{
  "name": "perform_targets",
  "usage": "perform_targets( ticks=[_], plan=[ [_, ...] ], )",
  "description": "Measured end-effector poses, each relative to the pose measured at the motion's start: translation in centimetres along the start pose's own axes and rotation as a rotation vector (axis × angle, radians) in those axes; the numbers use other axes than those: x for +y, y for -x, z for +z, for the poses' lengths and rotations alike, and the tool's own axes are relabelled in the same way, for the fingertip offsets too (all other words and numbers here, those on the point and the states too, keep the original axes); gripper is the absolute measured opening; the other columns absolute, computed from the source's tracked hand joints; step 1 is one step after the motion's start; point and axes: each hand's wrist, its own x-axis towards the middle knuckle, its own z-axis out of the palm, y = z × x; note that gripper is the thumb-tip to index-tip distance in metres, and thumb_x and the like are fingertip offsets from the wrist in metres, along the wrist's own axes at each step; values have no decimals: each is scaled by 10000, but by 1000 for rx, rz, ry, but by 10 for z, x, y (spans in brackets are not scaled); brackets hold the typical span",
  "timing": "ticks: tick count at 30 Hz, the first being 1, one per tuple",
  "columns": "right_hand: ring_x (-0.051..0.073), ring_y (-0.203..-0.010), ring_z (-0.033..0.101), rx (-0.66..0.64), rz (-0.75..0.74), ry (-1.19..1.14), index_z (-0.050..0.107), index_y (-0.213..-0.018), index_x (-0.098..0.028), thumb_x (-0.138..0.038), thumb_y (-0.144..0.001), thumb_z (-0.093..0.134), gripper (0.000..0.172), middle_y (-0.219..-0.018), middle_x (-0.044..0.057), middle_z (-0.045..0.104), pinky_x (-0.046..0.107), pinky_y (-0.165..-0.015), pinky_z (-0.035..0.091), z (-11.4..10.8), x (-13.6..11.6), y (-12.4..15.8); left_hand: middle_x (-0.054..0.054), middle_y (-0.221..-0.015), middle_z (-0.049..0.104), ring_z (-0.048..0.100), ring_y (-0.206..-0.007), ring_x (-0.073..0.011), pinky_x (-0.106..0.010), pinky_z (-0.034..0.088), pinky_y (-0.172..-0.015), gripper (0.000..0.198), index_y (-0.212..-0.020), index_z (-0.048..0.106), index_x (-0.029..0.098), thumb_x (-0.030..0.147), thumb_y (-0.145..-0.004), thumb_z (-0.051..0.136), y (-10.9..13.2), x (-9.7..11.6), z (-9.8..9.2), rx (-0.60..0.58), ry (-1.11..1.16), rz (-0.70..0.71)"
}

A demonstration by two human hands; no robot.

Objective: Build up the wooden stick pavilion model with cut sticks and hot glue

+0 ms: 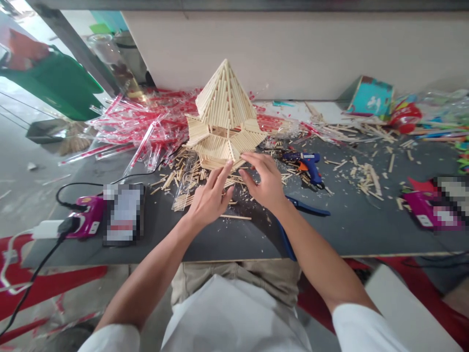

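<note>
A small pagoda-like model (pixel 226 105) built of thin wooden sticks stands at the middle of the table, with a pointed roof above a flared lower tier. My left hand (pixel 212 193) is at its near edge, fingers stretched out, the index fingertip reaching the lower tier. Just to the right, my right hand (pixel 266 181) has its fingers spread, with the fingertips at the same tier's front right edge. I cannot tell how firmly either hand touches it. A loose stick (pixel 236 217) lies on the table below my hands.
A blue glue gun (pixel 310 166) and blue-handled pliers (pixel 309 207) lie to the right. Red and clear plastic wrappers (pixel 146 127) are heaped at the left. A phone (pixel 123 215) sits beside a purple power strip (pixel 88 215). Stick scraps (pixel 370 181) litter the dark table (pixel 234 247).
</note>
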Motion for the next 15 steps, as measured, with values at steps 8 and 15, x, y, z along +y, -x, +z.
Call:
perform_targets(
  ticks=[8,15],
  plan=[
    [259,-1290,628,-28,13,-29,550,-1410,-308,-284,-1026,575,386,-1389,68,657,481,-1099,547,1,1,2,-124,-1437,569,673,-731,-77,-202,470,-556,768,-1678,71,365,290,-1054,511,-1,-2,1,-16,4,-24],
    [272,-1294,624,-36,29,-62,547,-1412,-328,-300,-1033,554,380,-1384,77,660,519,-1098,548,0,0,1,-137,-1446,567,669,-742,-93,-224,516,-621,722,-1678,143,342,305,-1054,503,-1,-5,2,6,9,-27]
  ],
)
